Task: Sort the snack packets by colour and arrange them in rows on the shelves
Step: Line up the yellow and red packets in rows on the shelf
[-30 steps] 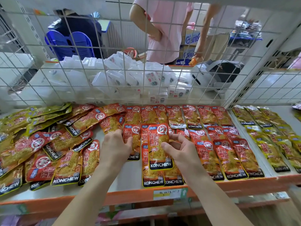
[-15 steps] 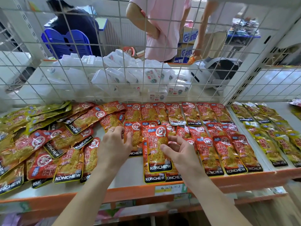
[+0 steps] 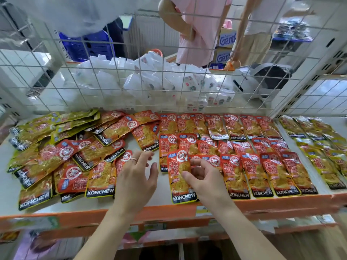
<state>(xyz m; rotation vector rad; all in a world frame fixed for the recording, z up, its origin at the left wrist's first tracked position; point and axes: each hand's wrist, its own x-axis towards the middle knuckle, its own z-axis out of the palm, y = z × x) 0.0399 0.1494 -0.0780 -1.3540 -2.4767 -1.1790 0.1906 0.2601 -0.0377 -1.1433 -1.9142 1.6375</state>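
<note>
red packet [image 3: 178,177]: red-orange foil, white round emblem, black bottom band, white KONCHEW lettering; yellow-green packets [image 3: 75,119]: same black band; shelf [image 3: 169,209]: white deck, orange front lip; wire grid [image 3: 131,72]: white; chair [image 3: 90,47]: blue; top [image 3: 197,34] on person behind: pink; ring [image 3: 134,159]: rose-gold

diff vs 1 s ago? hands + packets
The right hand slid the red foil snack packet it pinches toward the front edge of the orange-lipped shelf, over the front row's left end. The left hand lifted off the mixed red-and-green packet pile, fingers now spread. The neat red packet rows stayed.
</note>
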